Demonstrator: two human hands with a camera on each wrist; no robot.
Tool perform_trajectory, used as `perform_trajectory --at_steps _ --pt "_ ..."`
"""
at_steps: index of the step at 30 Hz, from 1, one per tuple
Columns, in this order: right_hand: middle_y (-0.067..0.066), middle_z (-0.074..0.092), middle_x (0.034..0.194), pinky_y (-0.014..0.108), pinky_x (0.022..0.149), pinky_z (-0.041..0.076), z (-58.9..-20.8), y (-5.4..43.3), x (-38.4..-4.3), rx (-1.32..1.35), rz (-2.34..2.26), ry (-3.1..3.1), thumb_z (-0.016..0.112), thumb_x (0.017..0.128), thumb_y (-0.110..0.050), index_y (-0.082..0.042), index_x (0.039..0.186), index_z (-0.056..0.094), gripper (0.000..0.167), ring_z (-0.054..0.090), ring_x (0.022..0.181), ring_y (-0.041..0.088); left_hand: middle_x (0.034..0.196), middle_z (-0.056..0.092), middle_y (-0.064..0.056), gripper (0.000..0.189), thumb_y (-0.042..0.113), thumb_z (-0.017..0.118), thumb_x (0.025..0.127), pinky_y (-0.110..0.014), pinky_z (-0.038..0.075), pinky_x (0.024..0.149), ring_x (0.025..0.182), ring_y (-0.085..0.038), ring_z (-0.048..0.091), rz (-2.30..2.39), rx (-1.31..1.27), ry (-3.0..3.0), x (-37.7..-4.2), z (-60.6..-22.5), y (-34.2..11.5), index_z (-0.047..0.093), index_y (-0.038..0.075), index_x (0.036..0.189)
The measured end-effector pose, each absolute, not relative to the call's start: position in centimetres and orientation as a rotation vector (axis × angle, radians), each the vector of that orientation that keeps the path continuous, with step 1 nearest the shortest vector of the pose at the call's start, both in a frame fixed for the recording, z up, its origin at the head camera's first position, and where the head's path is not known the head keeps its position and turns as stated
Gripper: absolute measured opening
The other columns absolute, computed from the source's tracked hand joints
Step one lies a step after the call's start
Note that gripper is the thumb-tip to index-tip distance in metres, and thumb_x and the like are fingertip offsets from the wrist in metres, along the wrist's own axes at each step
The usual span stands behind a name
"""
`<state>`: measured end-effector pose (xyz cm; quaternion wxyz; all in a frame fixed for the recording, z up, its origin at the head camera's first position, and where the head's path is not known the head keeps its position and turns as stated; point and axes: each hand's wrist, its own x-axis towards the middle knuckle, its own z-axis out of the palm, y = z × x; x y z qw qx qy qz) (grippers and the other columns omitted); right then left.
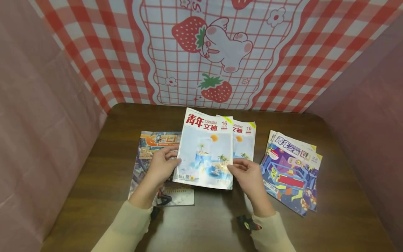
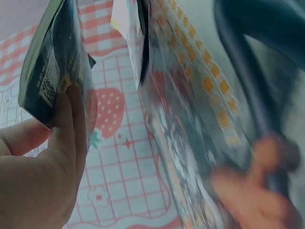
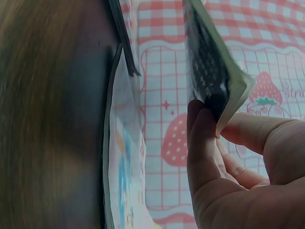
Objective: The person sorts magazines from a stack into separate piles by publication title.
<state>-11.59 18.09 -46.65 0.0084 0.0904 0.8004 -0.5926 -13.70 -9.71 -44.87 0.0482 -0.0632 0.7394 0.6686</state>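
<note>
A magazine [image 1: 206,150] with a pale blue cover and red title is held up off the table between both hands. The left hand [image 1: 163,164] pinches its left edge, thumb on the cover and fingers behind. At the lower right edge, the right hand [image 1: 248,176] pinches it the same way. In both wrist views the magazine's dark back [image 2: 59,71] shows, fingers against it. Behind it on the right lies a matching magazine [image 1: 247,143], partly hidden. Under the left hand and forearm lies another magazine [image 1: 182,196] with a busy picture cover.
Overlapping purple magazines [image 1: 288,171] lie at the right of the brown wooden table [image 1: 201,224]. A red-and-white checked strawberry cloth [image 1: 267,70] hangs at the table's far edge. Pink cloth [image 1: 41,122] hangs on the left side.
</note>
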Motion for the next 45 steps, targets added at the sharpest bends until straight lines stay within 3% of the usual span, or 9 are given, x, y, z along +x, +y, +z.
perform_trajectory --at_steps 9,16,23,29,38,43,45 --pt "0.018 0.072 0.100 0.022 0.070 0.055 -46.5 19.8 -11.5 0.372 -1.877 2.509 0.077 0.093 -0.013 0.007 0.114 0.070 0.030 0.068 0.084 0.012 0.100 0.073 -0.017 0.047 -0.015 0.064 0.087 -0.039 0.059 0.070 0.082 -0.030 0.070 1.991 -0.162 2.276 -15.4 -45.0 -7.1 0.063 -0.003 0.132" --pt "0.016 0.073 0.099 0.026 0.069 0.056 -46.7 21.2 -11.5 0.486 -1.830 2.552 0.077 0.092 -0.017 0.006 0.115 0.069 0.033 0.067 0.079 0.010 0.099 0.072 -0.015 0.045 -0.013 0.065 0.088 -0.039 0.058 0.075 0.091 -0.030 0.067 1.897 -0.079 2.301 -17.3 -44.9 -5.2 0.064 -0.001 0.132" --pt "0.016 0.073 0.100 0.021 0.069 0.053 -46.8 22.4 -11.5 0.563 -1.810 2.580 0.076 0.093 -0.015 0.008 0.117 0.068 0.035 0.065 0.079 0.006 0.100 0.070 -0.013 0.044 -0.010 0.066 0.090 -0.037 0.056 0.078 0.096 -0.030 0.063 1.770 -0.026 2.318 -19.2 -44.9 -3.4 0.063 0.001 0.133" --pt "0.013 0.074 0.099 0.020 0.068 0.052 -46.6 23.1 -11.5 0.590 -1.736 2.616 0.076 0.093 -0.019 0.007 0.119 0.067 0.038 0.064 0.079 0.006 0.103 0.066 -0.015 0.046 -0.012 0.063 0.089 -0.033 0.053 0.073 0.095 -0.028 0.060 1.741 -0.007 2.317 -20.3 -45.3 -2.1 0.063 0.000 0.133" --pt "0.017 0.073 0.109 0.020 0.073 0.050 -46.9 23.7 -11.7 0.670 -1.656 2.601 0.075 0.094 -0.026 0.005 0.123 0.066 0.043 0.065 0.091 0.015 0.086 0.055 -0.007 0.055 -0.016 0.052 0.080 -0.027 0.040 0.058 0.075 -0.020 0.047 1.579 -0.003 2.414 -21.9 -45.6 -0.3 0.064 -0.001 0.132" --pt "0.020 0.072 0.111 0.023 0.074 0.050 -47.5 23.9 -12.1 0.656 -1.574 2.649 0.074 0.094 -0.027 0.006 0.123 0.066 0.044 0.066 0.097 0.022 0.096 0.061 -0.009 0.056 -0.014 0.049 0.085 -0.031 0.039 0.059 0.077 -0.022 0.049 1.410 0.005 2.474 -22.6 -45.8 0.3 0.064 0.005 0.136" --pt "0.021 0.072 0.110 0.024 0.073 0.050 -47.7 24.0 -12.2 0.651 -1.545 2.672 0.074 0.094 -0.026 0.007 0.122 0.067 0.043 0.067 0.095 0.023 0.104 0.066 -0.010 0.053 -0.012 0.051 0.086 -0.031 0.045 0.065 0.087 -0.022 0.057 1.330 0.028 2.524 -22.7 -45.9 0.6 0.064 0.006 0.135"
